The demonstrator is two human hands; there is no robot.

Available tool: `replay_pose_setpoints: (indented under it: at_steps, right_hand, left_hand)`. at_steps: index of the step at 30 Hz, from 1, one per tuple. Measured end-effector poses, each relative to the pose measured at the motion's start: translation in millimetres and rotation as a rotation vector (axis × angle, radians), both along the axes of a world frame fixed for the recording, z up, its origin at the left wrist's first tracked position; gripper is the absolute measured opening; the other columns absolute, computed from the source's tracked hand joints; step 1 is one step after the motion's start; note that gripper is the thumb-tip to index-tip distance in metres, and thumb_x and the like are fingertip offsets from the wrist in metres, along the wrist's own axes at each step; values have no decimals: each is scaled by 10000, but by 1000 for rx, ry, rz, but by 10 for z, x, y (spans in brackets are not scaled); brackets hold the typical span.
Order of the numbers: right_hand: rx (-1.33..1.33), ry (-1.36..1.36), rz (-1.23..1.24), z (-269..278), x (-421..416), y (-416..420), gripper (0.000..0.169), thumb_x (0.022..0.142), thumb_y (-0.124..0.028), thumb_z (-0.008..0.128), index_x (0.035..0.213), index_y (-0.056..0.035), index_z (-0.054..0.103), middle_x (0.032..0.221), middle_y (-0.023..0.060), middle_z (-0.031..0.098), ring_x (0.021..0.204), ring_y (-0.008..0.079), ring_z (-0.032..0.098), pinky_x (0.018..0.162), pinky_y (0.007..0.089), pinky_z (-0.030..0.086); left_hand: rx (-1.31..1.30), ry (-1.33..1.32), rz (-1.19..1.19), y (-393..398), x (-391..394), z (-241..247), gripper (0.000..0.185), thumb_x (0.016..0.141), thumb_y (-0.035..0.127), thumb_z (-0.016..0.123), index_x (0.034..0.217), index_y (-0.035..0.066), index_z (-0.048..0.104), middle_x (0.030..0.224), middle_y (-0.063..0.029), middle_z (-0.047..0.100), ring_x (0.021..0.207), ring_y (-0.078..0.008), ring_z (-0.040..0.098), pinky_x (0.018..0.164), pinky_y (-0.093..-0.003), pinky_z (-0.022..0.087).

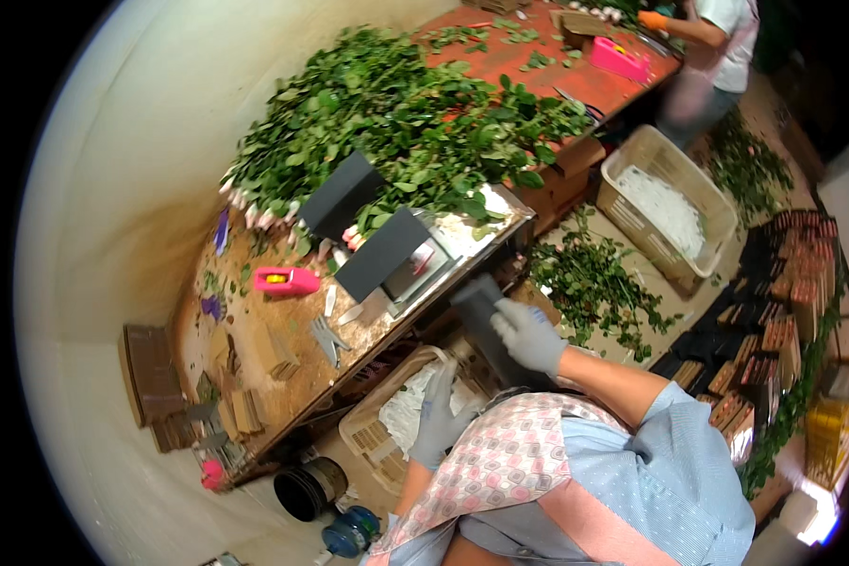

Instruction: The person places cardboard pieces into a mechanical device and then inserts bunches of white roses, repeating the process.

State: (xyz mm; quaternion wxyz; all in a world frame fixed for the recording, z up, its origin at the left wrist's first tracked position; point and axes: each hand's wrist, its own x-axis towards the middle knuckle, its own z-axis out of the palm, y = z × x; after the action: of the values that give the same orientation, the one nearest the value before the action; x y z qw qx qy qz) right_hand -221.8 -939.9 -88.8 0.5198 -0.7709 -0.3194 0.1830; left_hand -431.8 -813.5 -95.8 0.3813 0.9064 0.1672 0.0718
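Observation:
My left hand, in a grey glove, is held in front of the apron with its fingers apart and nothing in it. My right hand, gloved the same way, grips a dark grey flat sheet, blurred, beside the table edge. On the table stands a metal stand with two dark upright panels; a few pink rose heads show between them. A large heap of leafy roses lies behind. A pink tape dispenser, a grey stapler-like tool and cardboard pieces lie nearer.
Below the table edge is a basket of white material, near a black bucket and a blue water jug. Cut foliage and a large plastic bin are on the floor. A co-worker stands at the far table end; packed bouquets stand right.

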Motion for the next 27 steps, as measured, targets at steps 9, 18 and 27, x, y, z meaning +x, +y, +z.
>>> replay_pose_setpoints:
  at_steps: [9,18,27]
  right_hand:
    - [646,826,82,1098,-285,527,323,1050,-250,565,1272,-15,569,1061,21,645,882,79,599,770,253,513]
    - [473,355,499,1415,276,975,587,900,-214,758,1376,37,524,1247,101,628,1137,164,579,1026,341,449]
    - [997,209,328,2043,1495,2321,204,973,-28,532,1135,13,649,1091,34,697,991,106,638,933,286,515]
  left_hand:
    - [-484,-417,218,99,139,121,437,941,154,678,1327,-8,552,1191,-160,656,1052,-305,636,929,-413,501]
    - [516,-666,352,1525,-329,1659,309,794,45,566,1096,14,625,1058,-138,683,947,-307,681,931,-399,526]
    - [-204,-650,311,2377,940,2387,280,957,9,611,1225,-72,609,1006,-54,675,897,-67,609,727,-234,527]
